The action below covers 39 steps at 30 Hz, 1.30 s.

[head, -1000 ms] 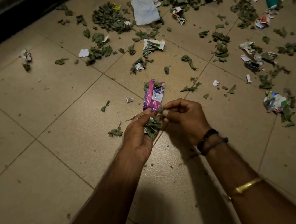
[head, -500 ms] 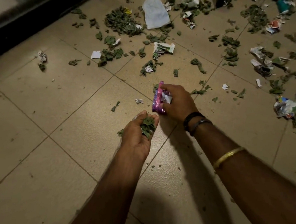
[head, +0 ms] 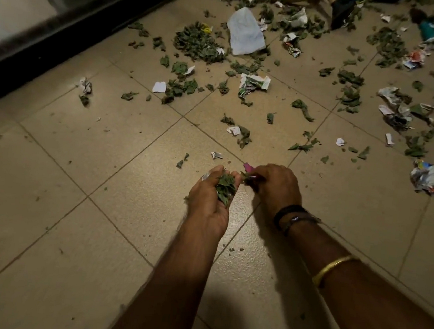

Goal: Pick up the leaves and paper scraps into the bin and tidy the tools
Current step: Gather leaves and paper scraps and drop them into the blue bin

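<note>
Loose leaves (head: 199, 43) and paper scraps (head: 253, 85) litter beige floor tiles (head: 75, 176) near a dark door frame (head: 49, 39). The left hand (head: 210, 202) cups a leaf handful (head: 225, 188), fingers curled; the right hand (head: 276, 188) grips a pink wrapper (head: 247, 166).

Green leaves (head: 225, 188), pink wrapper (head: 248, 166), beige floor tiles (head: 96, 232) (faintly speckled), gold bangle (head: 333, 267), black wristband (head: 287, 214).

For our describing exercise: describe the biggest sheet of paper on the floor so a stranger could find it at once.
From the dark frame at the picture's upper left, go right to the dense heap of leaves. Just right of it lies the paper sheet. Unlike the crumpled printed scraps nearby, it is large, plain, pale and nearly flat.
</note>
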Motion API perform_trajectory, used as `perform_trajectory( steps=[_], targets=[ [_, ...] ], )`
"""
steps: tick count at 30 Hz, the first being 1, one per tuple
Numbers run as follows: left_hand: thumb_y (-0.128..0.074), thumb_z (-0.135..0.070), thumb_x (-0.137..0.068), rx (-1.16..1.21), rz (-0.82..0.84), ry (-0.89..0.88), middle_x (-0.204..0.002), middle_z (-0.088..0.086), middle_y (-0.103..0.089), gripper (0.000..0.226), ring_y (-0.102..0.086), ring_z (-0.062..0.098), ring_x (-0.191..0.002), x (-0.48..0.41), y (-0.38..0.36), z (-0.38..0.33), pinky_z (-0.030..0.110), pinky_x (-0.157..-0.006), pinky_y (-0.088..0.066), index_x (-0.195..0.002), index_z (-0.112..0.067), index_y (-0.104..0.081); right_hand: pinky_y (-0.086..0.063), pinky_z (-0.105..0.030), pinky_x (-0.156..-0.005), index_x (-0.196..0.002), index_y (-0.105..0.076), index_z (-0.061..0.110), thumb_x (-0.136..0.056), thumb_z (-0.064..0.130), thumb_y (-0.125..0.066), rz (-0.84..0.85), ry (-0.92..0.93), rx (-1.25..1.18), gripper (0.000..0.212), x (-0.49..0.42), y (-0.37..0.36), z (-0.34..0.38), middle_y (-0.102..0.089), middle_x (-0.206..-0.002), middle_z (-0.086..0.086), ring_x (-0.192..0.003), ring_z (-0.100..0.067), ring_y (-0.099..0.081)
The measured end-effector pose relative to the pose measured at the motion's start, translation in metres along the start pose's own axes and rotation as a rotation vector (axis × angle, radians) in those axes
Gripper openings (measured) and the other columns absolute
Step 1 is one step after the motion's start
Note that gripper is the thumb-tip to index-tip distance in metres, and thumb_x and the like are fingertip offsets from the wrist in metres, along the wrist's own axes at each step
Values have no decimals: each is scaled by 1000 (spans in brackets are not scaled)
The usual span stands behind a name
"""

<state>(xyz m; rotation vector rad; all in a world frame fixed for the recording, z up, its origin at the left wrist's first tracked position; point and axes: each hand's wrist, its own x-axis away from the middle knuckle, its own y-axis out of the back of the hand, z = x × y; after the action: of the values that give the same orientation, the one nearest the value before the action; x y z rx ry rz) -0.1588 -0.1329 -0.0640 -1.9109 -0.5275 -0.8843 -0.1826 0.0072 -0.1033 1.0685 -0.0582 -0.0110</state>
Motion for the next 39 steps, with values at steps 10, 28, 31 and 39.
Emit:
perform_trajectory(
  steps=[10,28,31,39],
  targets=[
    [-53,3,-98,-26,-117,-98,-102,21,-64,22,-67,33,-92,93,-43,-18,46,-92,-56,-119,4,-58,-60,-31,-70,-90,-75,21,-84,-1,-74,61,-517,-975,23,38,113,52,-75,-89,-5,-78,-20,-71],
    [-57,-3,-98,135,-307,-189,-100,16,-66,12,-69,24,-86,431,-156,-173,32,-70,-60,-109,-2,-61,-56,-23,-62,-96,-72,8,-89,-4,-66,402,-547,-1130,16,136,409,340,-75,-85,-2,-69,-9,-66],
    [-59,-3,-97,178,-304,-259,-89,13,-66,16,-68,20,-73,460,-137,-214,31,-67,-59,-112,1,-60,-57,-30,-69,-92,-72,9,-88,-3,-68,472,-527,-1103,13,156,405,393,-75,-92,-6,-73,-14,-65],
    [-59,-1,-96,324,-426,-375,-83,14,-67,6,-69,22,-69,519,-14,-335,31,-64,-60,-101,-3,-61,-56,-27,-65,-94,-72,5,-89,-2,-67,672,-443,-986,9,221,338,546,-75,-86,-4,-66,-13,-62]
  ],
)
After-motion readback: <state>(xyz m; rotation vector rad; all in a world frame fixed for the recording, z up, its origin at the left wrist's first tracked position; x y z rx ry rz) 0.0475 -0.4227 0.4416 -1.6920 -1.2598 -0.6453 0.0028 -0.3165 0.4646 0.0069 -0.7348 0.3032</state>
